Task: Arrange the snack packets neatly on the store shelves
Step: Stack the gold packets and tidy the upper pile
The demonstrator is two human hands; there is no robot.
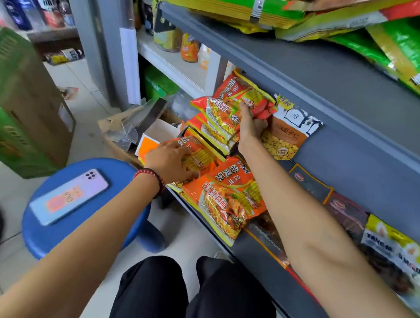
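the right hand point(251, 127) grips an upper orange noodle packet point(223, 110) while the left hand point(169, 161) rests on a lower packet point(203, 158).

Glossy, crinkled plastic film on the noodle packets point(226, 201); matt grey painted metal on the shelf point(307, 74); smooth blue plastic on the stool point(52, 235); glossy back on the phone point(69, 197); matt cardboard on the box point(34, 113).
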